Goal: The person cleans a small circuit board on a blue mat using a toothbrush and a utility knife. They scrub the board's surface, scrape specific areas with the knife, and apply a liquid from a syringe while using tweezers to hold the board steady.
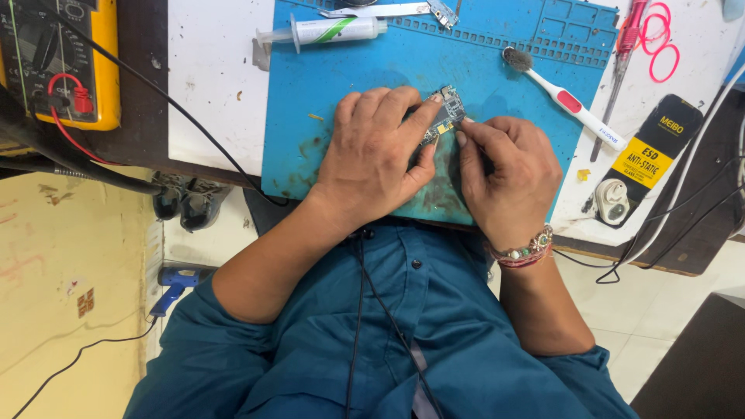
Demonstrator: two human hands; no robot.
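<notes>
A small phone circuit board (445, 112) lies on the blue work mat (334, 93) near the desk's front edge. My left hand (372, 155) presses down on the board, with fingertips along its left edge. My right hand (508, 174) is pinched at the board's lower right corner, fingertips touching a small yellow part there. Whether it holds a fine tool is hidden by the fingers. A beaded bracelet (524, 252) sits on my right wrist.
A syringe with a green label (330, 31) and metal tweezers (380, 10) lie at the mat's far edge. A white toothbrush (563, 99) lies at right, beside pink-handled scissors (644, 35) and a black pouch (652, 151). A yellow multimeter (66, 58) stands at far left.
</notes>
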